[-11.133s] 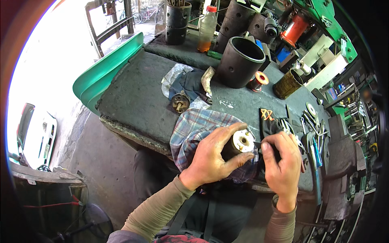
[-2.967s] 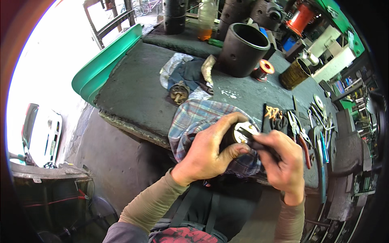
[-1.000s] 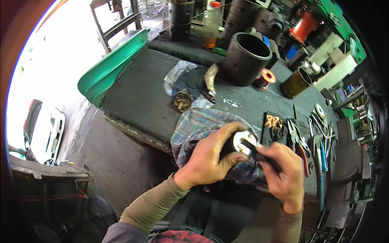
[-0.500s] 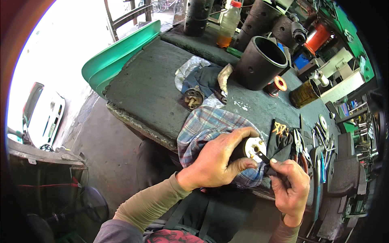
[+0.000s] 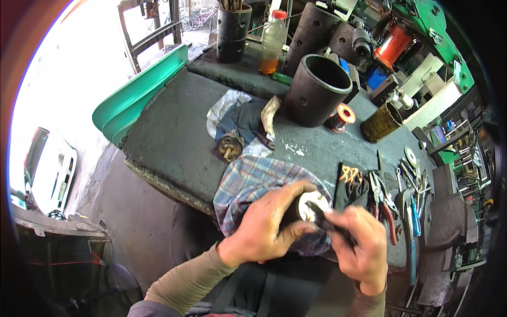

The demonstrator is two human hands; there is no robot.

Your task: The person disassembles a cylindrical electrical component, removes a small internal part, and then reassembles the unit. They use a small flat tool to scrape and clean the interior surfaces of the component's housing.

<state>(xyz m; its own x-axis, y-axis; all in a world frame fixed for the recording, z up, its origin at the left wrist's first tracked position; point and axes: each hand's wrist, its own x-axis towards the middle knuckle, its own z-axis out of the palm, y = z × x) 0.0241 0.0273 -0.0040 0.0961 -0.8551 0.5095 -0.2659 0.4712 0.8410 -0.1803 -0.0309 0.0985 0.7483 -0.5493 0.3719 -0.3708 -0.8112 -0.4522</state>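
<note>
My left hand point(image 5: 266, 224) is wrapped round a short dark cylindrical part point(image 5: 292, 214) with a white end face point(image 5: 311, 203) turned up. White, paste-like stuff seems to cover that face. The fingers of my right hand point(image 5: 362, 243) are pinched on a thin black strip point(image 5: 323, 213), its tip at the white face; motion blurs it. Under my left hand lies a plaid cloth point(image 5: 259, 174) bunched over the bench's near edge. Beyond it, a round dirty metal part point(image 5: 231, 146) with a stub rests against a dark blue rag point(image 5: 243, 120).
The dark bench point(image 5: 169, 121) also bears a large black cylinder point(image 5: 317, 98), a wire spool point(image 5: 343, 117), a rusty can point(image 5: 381, 124) and a bottle point(image 5: 273, 42). To the right lie a black cloth point(image 5: 351, 187), pliers point(image 5: 381, 198) and several other tools. A green curved panel point(image 5: 140, 95) borders the far left.
My right hand has moved in over the white face with the black strip. The view has shifted, so the bench things appear further left and slightly lower.
</note>
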